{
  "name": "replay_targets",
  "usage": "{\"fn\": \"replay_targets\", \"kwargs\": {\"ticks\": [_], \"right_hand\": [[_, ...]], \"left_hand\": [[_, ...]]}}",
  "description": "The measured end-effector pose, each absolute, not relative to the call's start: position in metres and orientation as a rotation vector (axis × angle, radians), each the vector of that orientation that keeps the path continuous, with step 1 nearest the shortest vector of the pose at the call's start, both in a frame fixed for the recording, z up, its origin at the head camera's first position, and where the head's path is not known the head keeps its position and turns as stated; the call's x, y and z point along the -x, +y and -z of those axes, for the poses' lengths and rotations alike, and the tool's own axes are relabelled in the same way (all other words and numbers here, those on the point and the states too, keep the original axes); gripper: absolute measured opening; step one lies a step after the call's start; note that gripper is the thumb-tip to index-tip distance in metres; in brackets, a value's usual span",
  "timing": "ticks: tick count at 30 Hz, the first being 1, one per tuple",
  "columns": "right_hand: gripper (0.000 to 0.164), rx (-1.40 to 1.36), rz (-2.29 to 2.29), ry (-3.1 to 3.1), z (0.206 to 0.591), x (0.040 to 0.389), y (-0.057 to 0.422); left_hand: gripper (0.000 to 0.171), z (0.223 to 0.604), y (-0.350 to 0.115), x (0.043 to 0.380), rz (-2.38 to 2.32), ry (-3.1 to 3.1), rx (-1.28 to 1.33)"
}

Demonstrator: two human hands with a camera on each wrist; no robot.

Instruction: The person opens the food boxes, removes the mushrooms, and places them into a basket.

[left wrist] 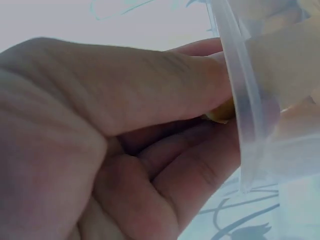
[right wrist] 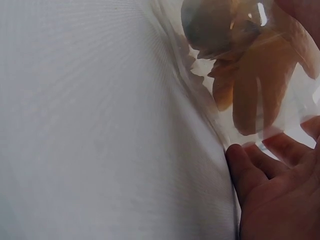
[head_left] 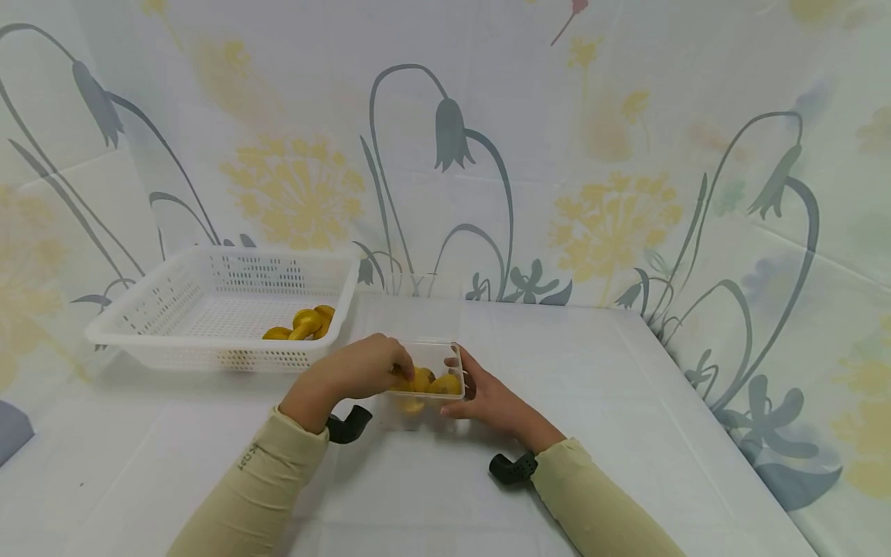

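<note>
Head view, clock positions from centre. A pale printed backdrop [head_left: 529, 166] spans 9 o'clock through 12 to 3, creased at 3. Grey bell-flower prints [head_left: 454, 133] noted at 10, 12 and between 2 and 3; yellow flower-head prints [head_left: 299, 193] at 10 and between 2 and 3. White table covering [head_left: 418, 503] at 6. Grey object [head_left: 12, 433], cut by the frame edge, between 8 and 9; identity undetermined.

A flat white cloth-covered tabletop [head_left: 592, 371] carries a white perforated rectangular plastic basket [head_left: 188, 344] and, near it, a clear rectangular plastic box [head_left: 435, 397].
</note>
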State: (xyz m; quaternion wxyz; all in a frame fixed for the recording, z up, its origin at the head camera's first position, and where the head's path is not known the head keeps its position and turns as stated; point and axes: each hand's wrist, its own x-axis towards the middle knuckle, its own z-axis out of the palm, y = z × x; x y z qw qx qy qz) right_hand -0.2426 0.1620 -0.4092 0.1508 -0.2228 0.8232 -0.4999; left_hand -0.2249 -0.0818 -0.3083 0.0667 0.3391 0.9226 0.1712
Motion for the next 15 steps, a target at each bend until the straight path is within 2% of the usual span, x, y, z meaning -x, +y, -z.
{"fn": "replay_targets", "kwargs": {"ticks": [15], "right_hand": [[0.11,0.629,1.392,2.394,0.4068,0.2411,0.1624]], "left_hand": [[0.02,0.3034,-0.0882,0.2257,-0.594,2.798,-0.992]]}}
